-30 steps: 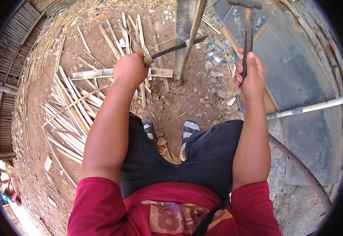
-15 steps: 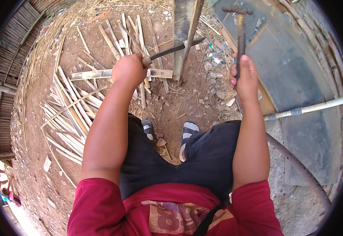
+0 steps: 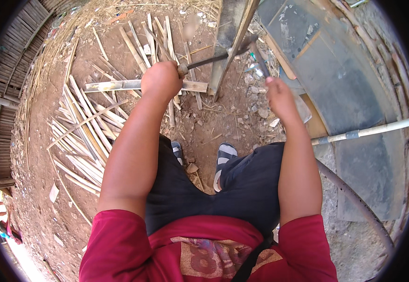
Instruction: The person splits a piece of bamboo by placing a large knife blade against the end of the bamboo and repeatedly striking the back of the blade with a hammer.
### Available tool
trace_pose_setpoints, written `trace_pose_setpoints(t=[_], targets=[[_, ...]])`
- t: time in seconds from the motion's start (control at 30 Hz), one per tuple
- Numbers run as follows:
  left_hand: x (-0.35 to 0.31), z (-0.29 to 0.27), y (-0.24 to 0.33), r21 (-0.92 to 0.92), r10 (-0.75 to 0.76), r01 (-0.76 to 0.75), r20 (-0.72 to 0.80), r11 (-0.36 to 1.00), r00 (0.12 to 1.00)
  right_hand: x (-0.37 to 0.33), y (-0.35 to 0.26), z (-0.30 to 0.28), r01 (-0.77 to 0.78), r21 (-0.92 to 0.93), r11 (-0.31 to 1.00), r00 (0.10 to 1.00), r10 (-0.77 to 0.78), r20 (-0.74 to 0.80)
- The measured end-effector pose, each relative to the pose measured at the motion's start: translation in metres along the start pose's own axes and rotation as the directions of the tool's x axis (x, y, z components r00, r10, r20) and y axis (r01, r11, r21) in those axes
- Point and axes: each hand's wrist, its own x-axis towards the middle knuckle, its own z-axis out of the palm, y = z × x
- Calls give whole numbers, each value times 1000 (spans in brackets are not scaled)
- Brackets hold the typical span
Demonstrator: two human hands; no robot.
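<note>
My left hand [image 3: 161, 81] is closed round the wooden handle of a machete [image 3: 208, 60]. Its dark blade crosses an upright bamboo pole [image 3: 222, 40] that is split lengthwise, with the tip sticking out on the far right side. My right hand [image 3: 280, 97] grips a hammer [image 3: 261, 59] by the handle. The blurred hammer head is at the blade's tip; whether they touch, I cannot tell. A split bamboo piece [image 3: 115, 86] lies on the ground behind my left hand.
Many bamboo strips [image 3: 84, 122] are strewn over the dirt at the left. On the right are dark sheets [image 3: 354, 84], a white pipe [image 3: 378, 130] and a dark curved hose [image 3: 354, 199]. A woven bamboo wall [image 3: 14, 56] stands far left; people [image 3: 7, 225] show at the lower left edge.
My right hand has swung the hammer down and left, from raised upright to the machete's tip. The machete and the bamboo's top have shifted slightly to the right.
</note>
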Motion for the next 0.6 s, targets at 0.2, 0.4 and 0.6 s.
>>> trace_pose_setpoints(t=[0.2,0.4,0.6], targets=[[8,7,-10,8,15,-15,-7,1000,1000,-6,-21,2,-25,225,974,998,38,-54],[13,12,-3,-14,-1,2,7,1000,1000,15,25,8,44,-194,980,999,-40,23],[17,18,-10,-6,-24,24,4,1000,1000,-9,-36,7,32,262,965,996,-11,-84]])
